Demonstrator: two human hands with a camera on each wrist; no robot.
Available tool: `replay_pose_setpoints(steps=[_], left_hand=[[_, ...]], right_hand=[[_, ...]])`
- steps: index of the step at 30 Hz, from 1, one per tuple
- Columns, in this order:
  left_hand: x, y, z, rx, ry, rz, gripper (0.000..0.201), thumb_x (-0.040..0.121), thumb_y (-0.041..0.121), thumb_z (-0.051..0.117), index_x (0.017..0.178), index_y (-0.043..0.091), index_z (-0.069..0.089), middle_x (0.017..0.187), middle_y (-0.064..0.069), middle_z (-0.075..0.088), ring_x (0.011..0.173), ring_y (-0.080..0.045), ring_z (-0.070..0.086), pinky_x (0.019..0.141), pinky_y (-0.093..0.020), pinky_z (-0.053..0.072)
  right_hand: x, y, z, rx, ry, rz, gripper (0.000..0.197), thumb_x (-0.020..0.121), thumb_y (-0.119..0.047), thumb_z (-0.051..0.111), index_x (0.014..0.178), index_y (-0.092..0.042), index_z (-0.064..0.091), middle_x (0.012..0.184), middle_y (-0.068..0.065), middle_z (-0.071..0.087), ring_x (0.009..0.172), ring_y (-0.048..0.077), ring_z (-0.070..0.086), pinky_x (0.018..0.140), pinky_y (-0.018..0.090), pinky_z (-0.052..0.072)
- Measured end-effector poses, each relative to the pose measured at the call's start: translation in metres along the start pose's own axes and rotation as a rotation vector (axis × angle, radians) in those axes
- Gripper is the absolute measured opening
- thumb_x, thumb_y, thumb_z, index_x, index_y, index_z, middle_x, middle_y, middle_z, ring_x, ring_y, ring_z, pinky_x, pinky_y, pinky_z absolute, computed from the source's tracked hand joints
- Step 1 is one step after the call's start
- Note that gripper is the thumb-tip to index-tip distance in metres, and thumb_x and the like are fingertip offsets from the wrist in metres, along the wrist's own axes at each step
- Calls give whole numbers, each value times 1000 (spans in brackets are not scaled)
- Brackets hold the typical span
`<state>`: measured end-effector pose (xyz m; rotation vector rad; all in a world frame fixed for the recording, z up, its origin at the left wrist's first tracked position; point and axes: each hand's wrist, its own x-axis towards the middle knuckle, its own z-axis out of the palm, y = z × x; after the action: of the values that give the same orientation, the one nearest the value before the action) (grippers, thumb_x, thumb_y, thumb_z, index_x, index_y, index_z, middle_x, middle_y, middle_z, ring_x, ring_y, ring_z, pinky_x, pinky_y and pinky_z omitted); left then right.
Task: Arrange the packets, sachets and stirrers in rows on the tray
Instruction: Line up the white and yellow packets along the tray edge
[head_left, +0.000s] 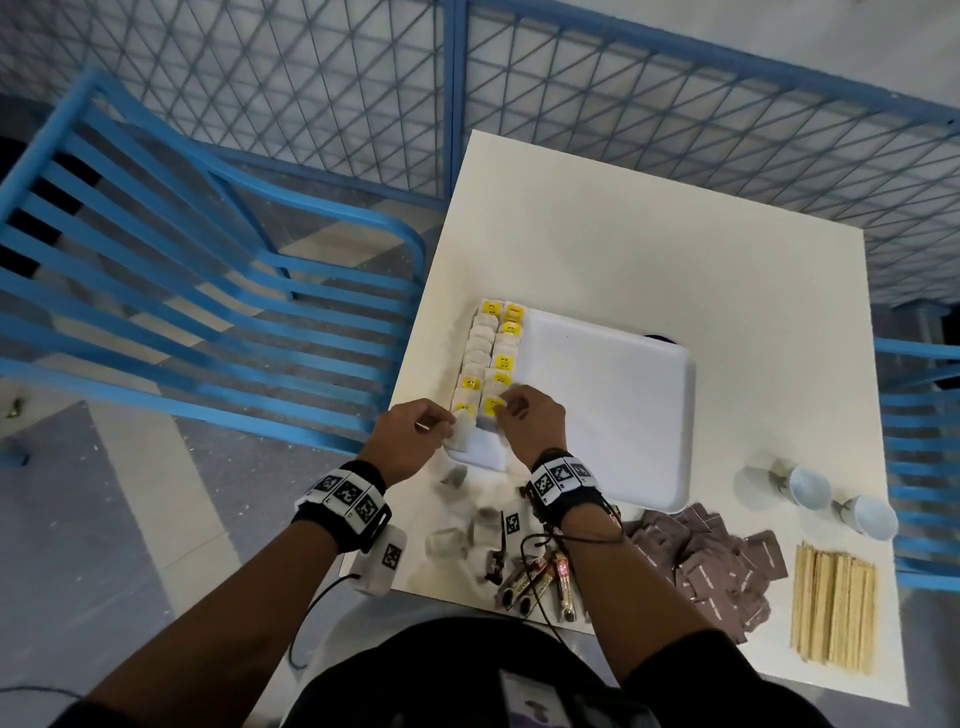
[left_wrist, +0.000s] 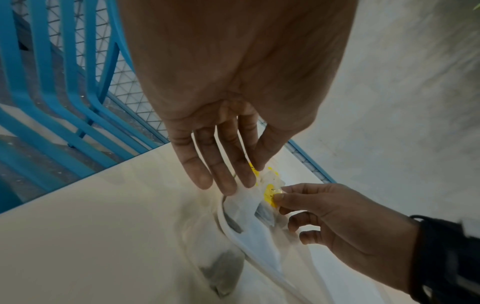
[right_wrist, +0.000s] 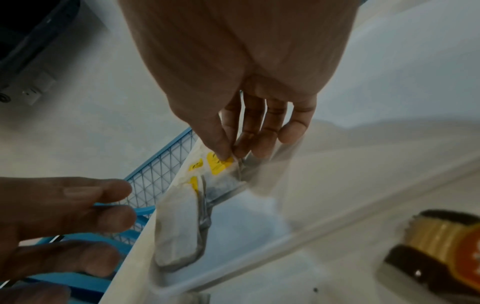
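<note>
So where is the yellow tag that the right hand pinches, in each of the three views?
Head: the yellow tag is left of centre, at the near end of the second row on the tray, under the right hand.
Left wrist: right of centre, at the right hand's fingertips.
Right wrist: centre, under the thumb.
Shared landmark: the tray's near-left corner.

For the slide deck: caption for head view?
Both hands place yellow-tagged tea bags in rows on white tray.
</note>
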<state>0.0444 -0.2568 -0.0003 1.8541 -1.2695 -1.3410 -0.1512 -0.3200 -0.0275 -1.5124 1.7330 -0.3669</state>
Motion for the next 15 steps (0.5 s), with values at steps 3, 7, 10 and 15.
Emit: replay_pose_setpoints(steps=[3,7,10,15], left_hand=[[4,-2,-5,-15,-23,-17,17,94,10,67,88,26,70,85,4,76,79,-17,70,70,-25,51],[6,-4,-6,5,-45,-11,17,94,14,67,87,29,70,87,5,76,81,-17,70,67,-25,50],[2,-7,-4,36,-51,-4,14,93,15,69,87,28,70,86,4,76,81,-18,70,73,-32,57],[-25,-23,4,138,-87,-25,5,86,23,77,89,21,73,84,6,74,78,-12,68,75,-31,57]], right_hand=[[-3,-1,1,86,40,42,13,84,-22,73,96,-24,68,79,-4,68,78,15,63,75,24,49],[-13,0,-1,176,105,41,21,86,-21,72,107,-22,68,89,-2,69,78,14,64,75,24,52],[-23,4,-5,170,118,-6,16,89,-22,68,104,-25,70,93,-6,71,79,11,65,77,23,51],[-60,19,-6,69,-33,-122,10,89,-16,67,92,-24,73,84,-10,70,67,-4,60,64,5,42]])
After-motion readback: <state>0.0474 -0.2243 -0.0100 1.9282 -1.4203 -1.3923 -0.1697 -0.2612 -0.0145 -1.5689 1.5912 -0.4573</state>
